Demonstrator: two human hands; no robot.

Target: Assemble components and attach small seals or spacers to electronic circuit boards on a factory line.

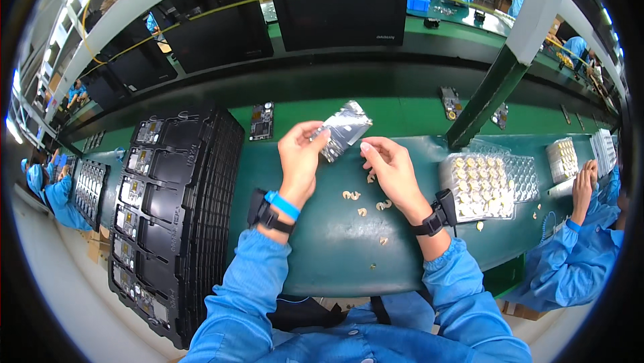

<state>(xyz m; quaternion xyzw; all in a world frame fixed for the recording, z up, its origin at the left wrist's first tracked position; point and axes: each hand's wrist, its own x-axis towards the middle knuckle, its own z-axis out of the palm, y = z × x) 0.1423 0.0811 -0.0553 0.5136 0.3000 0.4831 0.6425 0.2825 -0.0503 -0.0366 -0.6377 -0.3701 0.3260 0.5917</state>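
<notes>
A flat, silvery device part (347, 128) with a shiny metal face is tilted up above the green table. My left hand (300, 155) is closed round its left edge, thumb on the face. Just off its right edge is my right hand (392, 167), thumb and forefinger drawn together. Whatever sits between those fingertips is too small to make out. Below the hands, several small cream-coloured curved pieces (362, 213) lie loose on the table (322, 255).
At left stands a tall stack of black trays (181, 209) bearing circuit boards. Clear plastic trays (477, 188) of round cream pieces are at right, beside a co-worker's hand (585, 182). Circuit boards (262, 121) lie on the green strip behind. A slanted post (493, 94) rises at right.
</notes>
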